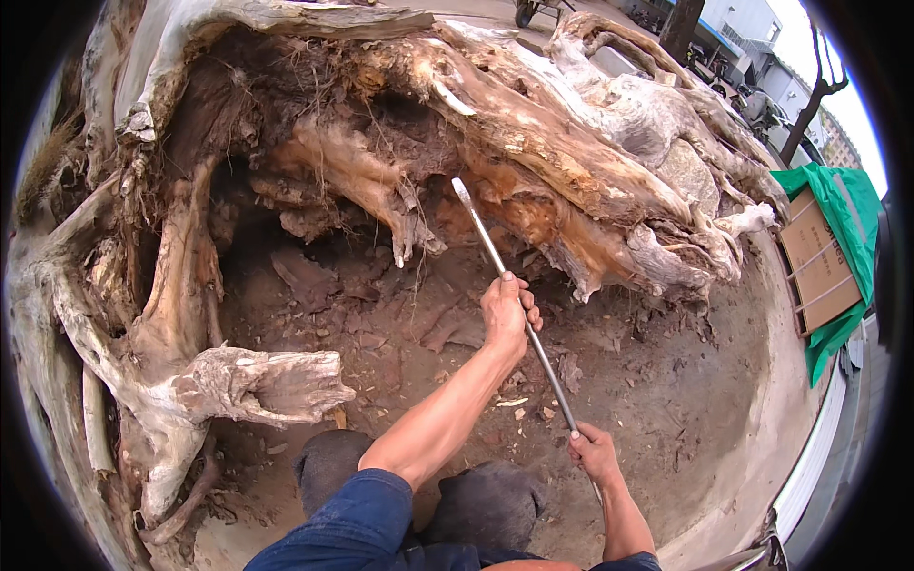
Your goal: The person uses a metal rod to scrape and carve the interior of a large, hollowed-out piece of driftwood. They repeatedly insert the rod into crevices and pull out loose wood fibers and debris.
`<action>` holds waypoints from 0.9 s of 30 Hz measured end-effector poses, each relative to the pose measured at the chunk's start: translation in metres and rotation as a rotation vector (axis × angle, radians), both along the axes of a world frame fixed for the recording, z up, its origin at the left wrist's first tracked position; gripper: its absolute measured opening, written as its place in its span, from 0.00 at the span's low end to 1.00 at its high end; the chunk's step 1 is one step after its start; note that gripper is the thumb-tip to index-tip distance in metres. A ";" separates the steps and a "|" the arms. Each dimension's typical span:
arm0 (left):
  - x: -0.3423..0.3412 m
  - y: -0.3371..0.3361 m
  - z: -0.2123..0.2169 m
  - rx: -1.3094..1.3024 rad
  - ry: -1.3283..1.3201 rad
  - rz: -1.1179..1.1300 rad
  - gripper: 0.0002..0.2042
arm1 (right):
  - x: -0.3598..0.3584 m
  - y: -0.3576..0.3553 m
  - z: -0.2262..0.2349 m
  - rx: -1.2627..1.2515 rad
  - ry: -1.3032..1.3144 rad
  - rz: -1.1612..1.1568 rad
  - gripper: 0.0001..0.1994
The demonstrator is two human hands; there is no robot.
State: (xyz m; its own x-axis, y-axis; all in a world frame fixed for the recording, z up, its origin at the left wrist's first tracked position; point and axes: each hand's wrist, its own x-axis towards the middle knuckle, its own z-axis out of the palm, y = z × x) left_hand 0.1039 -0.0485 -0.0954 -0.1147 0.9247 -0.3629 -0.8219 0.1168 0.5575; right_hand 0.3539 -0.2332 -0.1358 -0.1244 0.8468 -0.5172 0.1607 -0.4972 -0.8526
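Note:
A long metal bar [490, 249] with a flattened tip points up into the hollow of a huge upturned tree stump [533, 133]. My left hand [507, 314] grips the bar near its middle. My right hand [594, 451] holds its lower end, close to my body. The tip rests against reddish rotten wood beside a hanging root [381, 186]. My knees in dark trousers [486, 504] show at the bottom.
Pale gnarled roots [248, 385] jut in from the left. Loose reddish wood chips and soil [400, 324] line the hollow. A cardboard box on green sheeting [826, 252] lies at the right, with buildings and bare trees behind.

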 end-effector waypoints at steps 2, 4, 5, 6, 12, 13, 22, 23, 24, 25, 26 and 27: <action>-0.004 0.004 -0.004 0.009 0.035 -0.004 0.16 | -0.008 0.003 -0.005 -0.050 0.046 -0.016 0.14; -0.009 0.008 -0.006 0.017 0.075 -0.016 0.16 | -0.021 0.006 -0.012 -0.058 0.081 -0.026 0.14; -0.011 0.010 -0.008 0.002 0.090 -0.018 0.16 | -0.025 0.006 -0.021 -0.046 0.108 -0.020 0.15; -0.013 0.012 -0.008 -0.007 0.099 -0.018 0.16 | -0.028 0.008 -0.028 -0.028 0.129 -0.011 0.16; -0.022 0.017 -0.015 -0.007 0.156 0.031 0.17 | -0.046 0.005 -0.057 0.002 0.193 -0.043 0.17; -0.023 0.018 -0.013 -0.004 0.145 0.034 0.18 | -0.046 0.002 -0.070 0.038 0.169 -0.052 0.17; -0.062 0.014 0.041 0.194 0.184 0.214 0.20 | -0.082 0.044 -0.068 0.431 -0.107 0.006 0.20; -0.071 0.016 0.044 0.192 0.179 0.231 0.20 | -0.086 0.051 -0.061 0.461 -0.130 0.021 0.20; -0.077 0.014 0.046 0.178 0.162 0.244 0.20 | -0.088 0.055 -0.056 0.493 -0.161 0.043 0.20; -0.079 0.007 0.047 0.191 0.150 0.254 0.19 | -0.089 0.053 -0.057 0.464 -0.141 0.052 0.19; -0.078 0.002 0.044 0.184 0.172 0.237 0.20 | -0.089 0.045 -0.062 0.435 -0.122 0.060 0.19; -0.080 -0.003 0.039 0.175 0.191 0.231 0.20 | -0.088 0.038 -0.066 0.405 -0.105 0.080 0.18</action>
